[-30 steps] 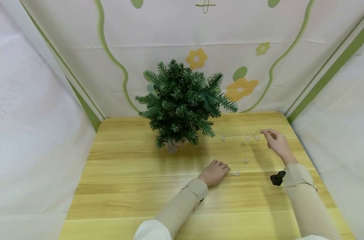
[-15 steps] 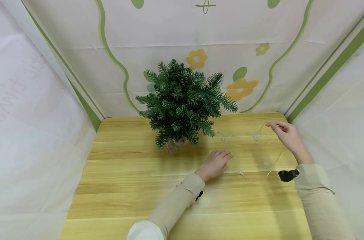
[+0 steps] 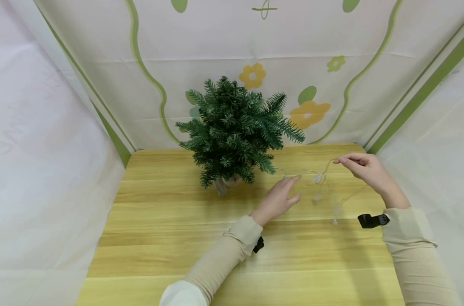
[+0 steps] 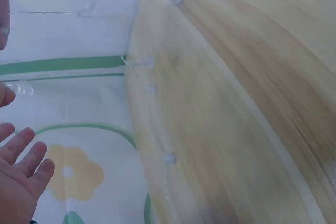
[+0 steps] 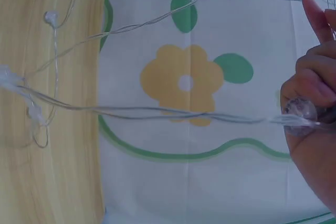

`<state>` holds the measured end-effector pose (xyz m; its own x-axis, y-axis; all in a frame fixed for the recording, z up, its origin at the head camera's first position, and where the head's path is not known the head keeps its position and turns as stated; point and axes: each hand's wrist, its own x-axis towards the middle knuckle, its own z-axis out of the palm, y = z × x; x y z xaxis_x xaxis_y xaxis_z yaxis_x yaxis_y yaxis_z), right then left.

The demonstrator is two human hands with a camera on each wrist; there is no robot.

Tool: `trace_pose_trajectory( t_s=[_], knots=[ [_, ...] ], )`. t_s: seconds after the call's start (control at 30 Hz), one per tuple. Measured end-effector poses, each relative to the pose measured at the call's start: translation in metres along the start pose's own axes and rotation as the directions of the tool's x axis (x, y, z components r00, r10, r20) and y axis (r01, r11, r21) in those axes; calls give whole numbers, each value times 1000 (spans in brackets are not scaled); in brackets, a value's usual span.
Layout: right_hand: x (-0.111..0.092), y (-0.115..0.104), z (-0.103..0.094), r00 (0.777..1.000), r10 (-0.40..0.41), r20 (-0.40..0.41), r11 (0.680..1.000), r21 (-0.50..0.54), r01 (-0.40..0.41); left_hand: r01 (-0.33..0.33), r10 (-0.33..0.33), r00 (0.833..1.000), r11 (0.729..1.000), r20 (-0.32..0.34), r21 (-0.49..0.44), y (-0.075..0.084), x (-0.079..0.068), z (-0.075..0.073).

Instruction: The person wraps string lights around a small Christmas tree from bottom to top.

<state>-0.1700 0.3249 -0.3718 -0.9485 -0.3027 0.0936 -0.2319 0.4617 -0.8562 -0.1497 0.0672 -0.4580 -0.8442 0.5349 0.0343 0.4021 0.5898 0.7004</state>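
In the head view my right hand (image 3: 369, 172) is raised at the right, thumb and fingertips pinching the thin clear wire of a string of fairy lights (image 3: 318, 178). Small clear bulbs hang along the wire below it, and in the right wrist view a round bulb (image 5: 300, 113) lies against the palm. The wire runs left towards a small artificial Christmas tree (image 3: 236, 131), where branches hide its end. My left hand (image 3: 277, 202) is spread over the table in front of the tree's right side. Its straight fingers (image 4: 32, 156) hold nothing in the left wrist view.
The tree's round base (image 3: 233, 180) stands on the wooden table (image 3: 159, 238), with a small grey-clear rectangular piece (image 3: 221, 187) beside it. Printed cloth (image 3: 201, 38) encloses the back and sides. A black wrist device (image 3: 373, 220) shows by the right sleeve.
My right hand has lifted and shifted right with the wire, drawing the loose bulbs along. My left hand has come up off the near strands, moved towards the tree and spread its fingers.
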Motion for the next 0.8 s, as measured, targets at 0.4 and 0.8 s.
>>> trace_pose_trajectory(
  t_s=[0.4, 0.8],
  knots=[
    [13, -24, 15, 963, -179, 201, 972, 187, 142, 50, -48, 999, 939, 15, -341, 16, 1, -12],
    [24, -30, 28, 942, -200, 271, 967, 212, 144, 50, -31, 998, 872, 47, -488, 19, -2, -25]
  ],
)
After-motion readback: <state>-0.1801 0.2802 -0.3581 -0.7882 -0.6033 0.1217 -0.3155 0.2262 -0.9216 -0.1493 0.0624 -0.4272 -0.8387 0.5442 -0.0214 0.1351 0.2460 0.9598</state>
